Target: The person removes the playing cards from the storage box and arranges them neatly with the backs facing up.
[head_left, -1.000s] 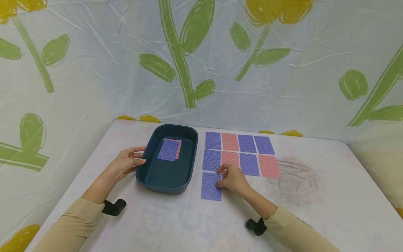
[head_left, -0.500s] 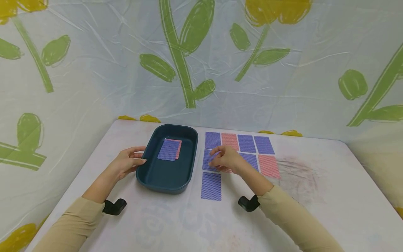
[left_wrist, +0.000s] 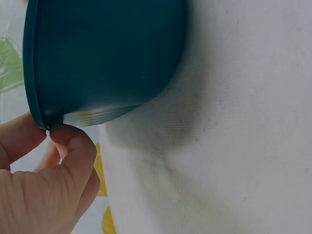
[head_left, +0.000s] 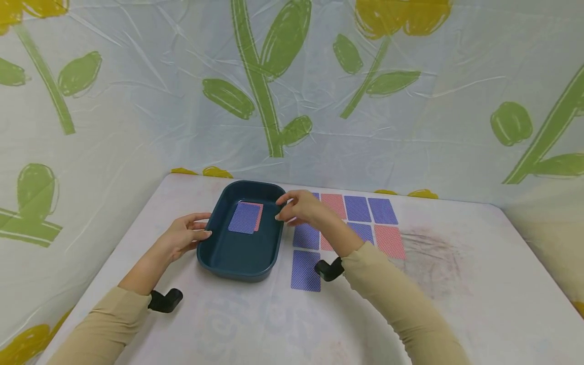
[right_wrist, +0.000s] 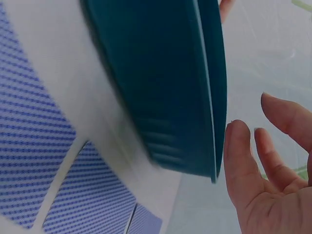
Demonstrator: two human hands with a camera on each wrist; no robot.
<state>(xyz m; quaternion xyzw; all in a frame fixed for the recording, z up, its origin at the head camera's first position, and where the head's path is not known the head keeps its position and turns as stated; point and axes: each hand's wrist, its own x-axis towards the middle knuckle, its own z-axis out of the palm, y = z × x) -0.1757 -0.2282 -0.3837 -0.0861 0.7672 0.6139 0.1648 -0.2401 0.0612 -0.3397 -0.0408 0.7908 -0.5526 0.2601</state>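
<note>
A deep dark teal tray (head_left: 237,261) with rounded corners stands on the left of the table. My left hand (head_left: 182,237) holds its left rim, and the left wrist view has thumb and finger (left_wrist: 73,146) meeting there. Inside lie a blue-backed playing card (head_left: 244,218) and a red-backed playing card (head_left: 260,219) partly under it. My right hand (head_left: 305,208) hovers at the tray's right rim, fingers bent and apart with nothing between them; the right wrist view shows its fingertips (right_wrist: 239,131) just beside the rim.
Face-down cards lie in rows right of the tray: blue ones such as the front card (head_left: 305,276) and red ones such as the end card (head_left: 390,242). My right forearm covers part of them. A flower-printed sheet (head_left: 173,101) hangs behind the white table (head_left: 456,309).
My right hand has moved from the front blue card up and leftward, over the second row, to the tray's right rim. The left hand and tray stay put.
</note>
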